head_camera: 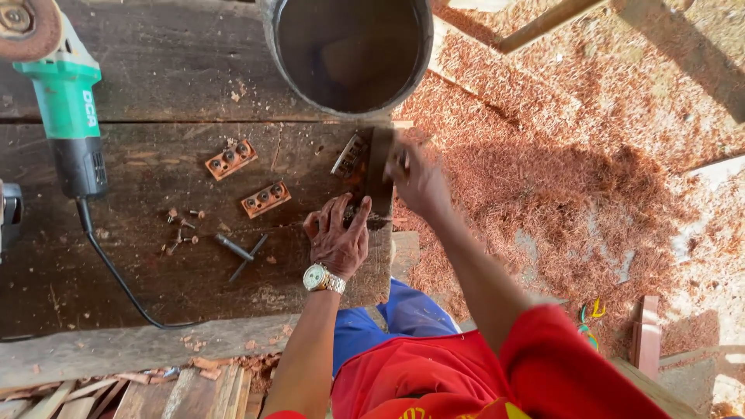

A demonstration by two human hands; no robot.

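Left hand [338,239] pressing blade [378,174] — bench [140,279] edge, right hand [417,180]

Green angle grinder [66,101], dark bucket [349,54], two orange blocks [231,159], screws [182,229].

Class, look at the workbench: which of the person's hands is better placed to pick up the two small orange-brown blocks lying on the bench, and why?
Probably the left hand: it rests flat on the dark strip beside the orange-brown blocks. The right hand is at the bench's far edge, blurred, working on that strip.
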